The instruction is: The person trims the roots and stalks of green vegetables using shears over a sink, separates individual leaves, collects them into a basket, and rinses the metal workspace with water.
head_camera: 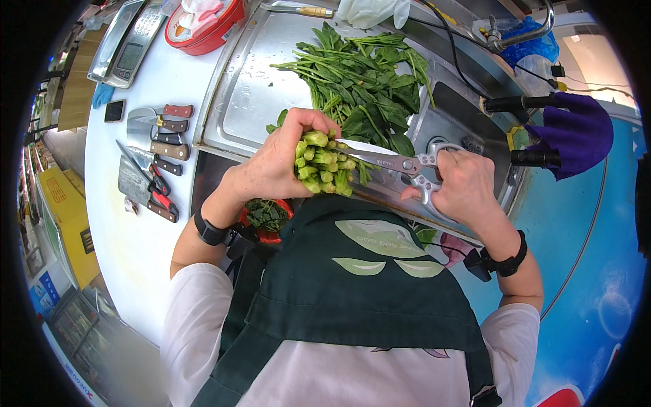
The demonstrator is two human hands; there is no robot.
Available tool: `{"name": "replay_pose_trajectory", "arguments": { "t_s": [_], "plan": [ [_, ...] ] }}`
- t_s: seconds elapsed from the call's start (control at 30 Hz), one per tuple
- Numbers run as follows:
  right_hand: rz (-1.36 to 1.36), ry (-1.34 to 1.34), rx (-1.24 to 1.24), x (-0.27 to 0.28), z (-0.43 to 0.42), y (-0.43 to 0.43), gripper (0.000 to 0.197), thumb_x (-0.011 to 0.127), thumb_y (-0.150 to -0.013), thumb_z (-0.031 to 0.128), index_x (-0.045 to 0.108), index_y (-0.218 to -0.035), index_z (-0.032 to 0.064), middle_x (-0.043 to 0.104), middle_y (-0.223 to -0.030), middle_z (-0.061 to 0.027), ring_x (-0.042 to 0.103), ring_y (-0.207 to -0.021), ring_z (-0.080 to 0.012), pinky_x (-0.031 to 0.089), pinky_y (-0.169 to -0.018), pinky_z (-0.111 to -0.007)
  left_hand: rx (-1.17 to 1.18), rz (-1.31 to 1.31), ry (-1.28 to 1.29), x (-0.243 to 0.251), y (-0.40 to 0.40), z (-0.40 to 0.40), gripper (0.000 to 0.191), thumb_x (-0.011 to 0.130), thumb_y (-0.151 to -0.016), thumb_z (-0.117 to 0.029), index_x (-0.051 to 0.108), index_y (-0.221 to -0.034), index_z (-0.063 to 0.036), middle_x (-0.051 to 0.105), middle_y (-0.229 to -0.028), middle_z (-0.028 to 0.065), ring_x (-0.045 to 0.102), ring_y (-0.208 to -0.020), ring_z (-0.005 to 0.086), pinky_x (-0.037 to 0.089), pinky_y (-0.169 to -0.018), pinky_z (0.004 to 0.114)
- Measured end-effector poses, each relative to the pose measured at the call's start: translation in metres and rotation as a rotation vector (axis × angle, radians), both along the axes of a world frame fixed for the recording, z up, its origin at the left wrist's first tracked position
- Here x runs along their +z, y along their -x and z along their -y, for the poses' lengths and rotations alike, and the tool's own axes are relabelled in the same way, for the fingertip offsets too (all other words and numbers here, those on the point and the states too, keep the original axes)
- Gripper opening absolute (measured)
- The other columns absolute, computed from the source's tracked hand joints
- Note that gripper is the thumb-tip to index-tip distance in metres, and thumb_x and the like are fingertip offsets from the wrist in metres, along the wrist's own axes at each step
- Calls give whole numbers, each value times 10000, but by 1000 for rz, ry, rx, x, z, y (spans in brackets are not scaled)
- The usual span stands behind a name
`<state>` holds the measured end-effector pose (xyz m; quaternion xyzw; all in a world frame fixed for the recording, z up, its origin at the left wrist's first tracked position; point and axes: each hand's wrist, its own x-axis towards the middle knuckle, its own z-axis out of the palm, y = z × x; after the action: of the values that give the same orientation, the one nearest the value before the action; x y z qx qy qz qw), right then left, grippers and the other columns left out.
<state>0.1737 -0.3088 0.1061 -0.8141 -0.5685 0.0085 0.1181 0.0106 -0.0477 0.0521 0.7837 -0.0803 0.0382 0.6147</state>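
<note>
My left hand (277,163) is closed around a bunch of green leafy-vegetable stems (325,163), with the pale cut ends facing me. Metal kitchen scissors (399,163) are in my right hand (465,183), fingers and thumb in the handle loops. Their blades reach left to the upper right edge of the stem ends; whether the tips touch the stems is hard to tell. Beyond both hands, a heap of dark green leafy vegetables (376,86) lies on the wet stainless-steel drainboard (254,86) and hangs over the edge of the sink basin (452,117).
Several knives and a cleaver (135,178) lie on the white table at left, near a phone (115,111), a digital scale (127,56) and a red tub (203,38). A wood-handled knife (300,10) rests at the drainboard's far edge. A purple cloth (574,132) hangs at right. Below my left wrist is a red container of greens (267,216).
</note>
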Motion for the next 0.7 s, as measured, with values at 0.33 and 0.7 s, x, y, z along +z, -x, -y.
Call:
{"name": "replay_pose_trajectory", "arguments": {
  "t_s": [0.33, 0.7],
  "plan": [
    [10, 50, -51, -7, 5, 0, 669, 759, -631, 676, 514, -580, 55, 539, -488, -107, 578, -456, -298, 431, -435, -385, 36, 52, -62, -1, -3, -1, 715, 852, -670, -84, 321, -1149, -81, 563, -1141, 132, 589, -1011, 255, 486, -881, 361],
    [-463, 70, -211, -5, 9, -4, 708, 751, -615, 709, 526, -619, 38, 492, -505, -163, 533, -498, -392, 414, -487, -423, 34, 133, 213, -5, -1, -6, 745, 828, -633, -5, 289, -1134, -121, 521, -1115, 174, 540, -987, 223, 480, -872, 354]
  ]
}}
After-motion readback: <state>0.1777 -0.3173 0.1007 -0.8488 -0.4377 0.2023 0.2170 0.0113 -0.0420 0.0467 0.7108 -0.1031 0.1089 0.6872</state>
